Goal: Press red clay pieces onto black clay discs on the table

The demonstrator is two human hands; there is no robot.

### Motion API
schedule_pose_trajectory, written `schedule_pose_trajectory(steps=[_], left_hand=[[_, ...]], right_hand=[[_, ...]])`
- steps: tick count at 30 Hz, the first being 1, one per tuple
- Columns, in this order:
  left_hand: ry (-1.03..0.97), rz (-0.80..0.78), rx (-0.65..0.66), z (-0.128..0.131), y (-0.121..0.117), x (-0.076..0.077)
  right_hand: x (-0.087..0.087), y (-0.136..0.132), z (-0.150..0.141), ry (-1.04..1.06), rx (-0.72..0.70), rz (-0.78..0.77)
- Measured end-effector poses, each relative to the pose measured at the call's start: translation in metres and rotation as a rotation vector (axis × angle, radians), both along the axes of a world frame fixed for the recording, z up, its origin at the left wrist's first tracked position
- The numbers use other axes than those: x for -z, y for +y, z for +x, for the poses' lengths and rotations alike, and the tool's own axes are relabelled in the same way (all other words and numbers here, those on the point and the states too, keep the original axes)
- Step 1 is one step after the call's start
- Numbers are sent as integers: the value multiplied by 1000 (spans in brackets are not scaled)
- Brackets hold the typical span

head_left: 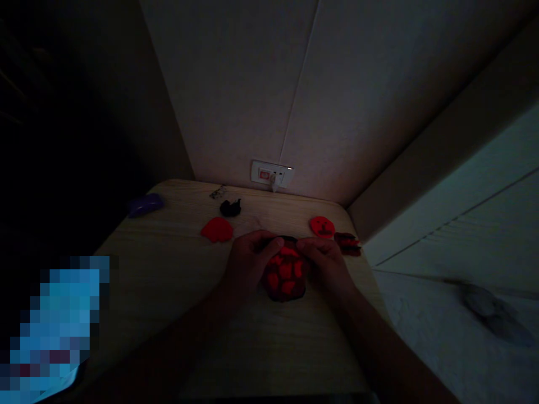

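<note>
Head view: pinching far edge of red-patterned disc [286, 272] w/ fingers + thumbs of both L hand [251, 257] & R hand [327, 261], over wooden table [202, 353]. Can see red lump [217, 230] to L, w/ black scrap [230, 208] behind, plus purple packet [145, 205] nr far-L edge. To R, can see round red piece [322, 226] w/ dark marks, beside red-and-dark strips [347, 244].

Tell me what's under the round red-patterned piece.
A black edge shows along the top and bottom of the patterned piece. Whatever lies beneath its middle is covered. The left hand and right hand hide its upper sides.
</note>
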State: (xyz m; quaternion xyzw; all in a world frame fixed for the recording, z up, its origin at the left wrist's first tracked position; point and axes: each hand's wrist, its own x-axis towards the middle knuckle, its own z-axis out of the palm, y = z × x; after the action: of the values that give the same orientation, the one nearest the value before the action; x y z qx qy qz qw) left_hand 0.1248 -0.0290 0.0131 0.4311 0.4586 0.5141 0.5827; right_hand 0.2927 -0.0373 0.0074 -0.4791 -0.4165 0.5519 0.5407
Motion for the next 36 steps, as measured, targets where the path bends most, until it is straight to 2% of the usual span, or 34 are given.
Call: schedule_pose_trajectory(steps=[13, 22, 30, 36], left_hand=[[101, 76, 54, 0, -1, 6], [47, 23, 81, -1, -1, 6], [141, 72, 106, -1, -2, 7], [128, 47, 115, 0, -2, 3]], right_hand=[[0, 1, -2, -107, -24, 25], [-4, 2, -2, -79, 19, 21], [-1, 2, 0, -99, -20, 26], [-1, 1, 0, -97, -37, 13]])
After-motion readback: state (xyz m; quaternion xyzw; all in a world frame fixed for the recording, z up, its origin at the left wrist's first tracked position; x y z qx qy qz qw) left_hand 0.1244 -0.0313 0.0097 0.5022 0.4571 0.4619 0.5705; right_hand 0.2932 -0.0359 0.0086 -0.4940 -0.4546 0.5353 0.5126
